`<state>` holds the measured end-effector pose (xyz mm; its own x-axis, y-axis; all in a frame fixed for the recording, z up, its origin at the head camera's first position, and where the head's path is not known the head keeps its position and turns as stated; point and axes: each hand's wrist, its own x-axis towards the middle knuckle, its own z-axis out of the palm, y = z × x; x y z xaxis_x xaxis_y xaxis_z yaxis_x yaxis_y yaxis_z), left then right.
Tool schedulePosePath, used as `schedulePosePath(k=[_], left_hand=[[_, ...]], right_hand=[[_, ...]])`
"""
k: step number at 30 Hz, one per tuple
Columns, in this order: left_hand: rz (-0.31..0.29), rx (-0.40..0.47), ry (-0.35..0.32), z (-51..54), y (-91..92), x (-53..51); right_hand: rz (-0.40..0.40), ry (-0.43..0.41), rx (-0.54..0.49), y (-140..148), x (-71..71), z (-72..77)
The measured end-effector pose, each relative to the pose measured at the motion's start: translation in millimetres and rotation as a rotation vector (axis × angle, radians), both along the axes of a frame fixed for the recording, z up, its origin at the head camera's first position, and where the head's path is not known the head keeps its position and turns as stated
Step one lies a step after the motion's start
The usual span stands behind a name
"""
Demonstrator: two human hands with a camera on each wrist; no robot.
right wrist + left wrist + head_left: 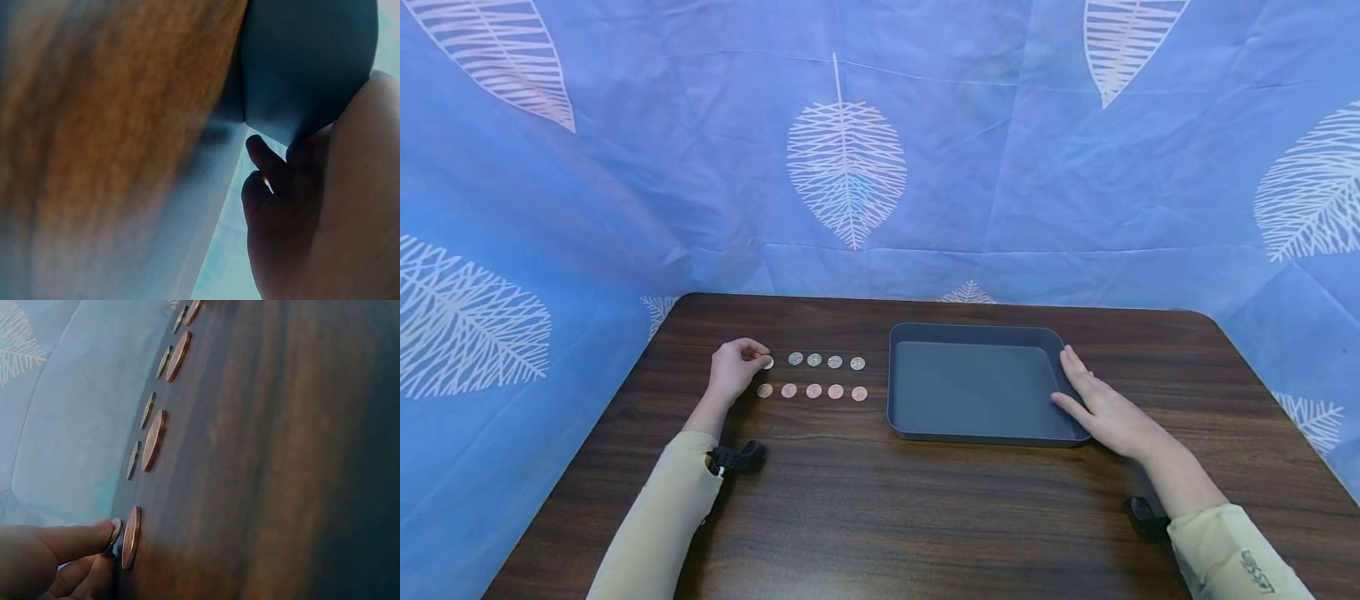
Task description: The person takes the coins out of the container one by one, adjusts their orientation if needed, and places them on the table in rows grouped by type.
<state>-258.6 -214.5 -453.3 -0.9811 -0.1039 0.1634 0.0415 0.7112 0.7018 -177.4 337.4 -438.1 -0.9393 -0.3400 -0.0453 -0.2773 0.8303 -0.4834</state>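
At the left end of a row of silver coins, my left hand pinches one silver coin between thumb and fingers. The left wrist view shows this coin tilted up beside the nearest copper coin. Several copper coins lie flat in a second row, nearer to me than the silver ones. My right hand rests on the right rim of a dark grey rectangular tray, fingers extended. From the right wrist, its fingers appear at the tray's outer side.
Both coin rows and the tray are on a dark brown wooden table, the tray to the right of the coins. A blue cloth with white leaf prints hangs behind the table and along its sides.
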Motion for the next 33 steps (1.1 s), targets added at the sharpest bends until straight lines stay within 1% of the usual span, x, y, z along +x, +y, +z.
schedulePosePath(k=[5,9,15,20,23,27,33], left_hand=[[0.005,-0.030,-0.006,0.5,1.7,-3.9],[-0.007,-0.045,-0.009,1.9,3.3,-5.0],[-0.007,-0.045,-0.019,2.9,4.4,-2.6],[-0.013,-0.046,-0.005,3.0,2.7,0.0],[-0.035,-0.057,0.000,4.8,1.5,3.4],[-0.083,-0.088,0.009,11.1,0.7,10.7],[-0.127,-0.167,0.042,21.4,-2.8,27.6]], right_hand=[[0.003,0.009,-0.001,-0.2,-0.4,0.0],[0.007,0.013,-0.003,-0.2,-0.4,-0.2],[0.017,0.010,-0.006,-0.9,-1.8,-1.0],[0.020,0.006,-0.011,-0.5,-1.9,-1.4],[0.020,0.002,-0.024,0.1,-1.6,-1.4],[0.019,0.009,-0.040,1.1,0.2,-1.2],[0.029,0.042,-0.047,2.4,3.3,-0.6]])
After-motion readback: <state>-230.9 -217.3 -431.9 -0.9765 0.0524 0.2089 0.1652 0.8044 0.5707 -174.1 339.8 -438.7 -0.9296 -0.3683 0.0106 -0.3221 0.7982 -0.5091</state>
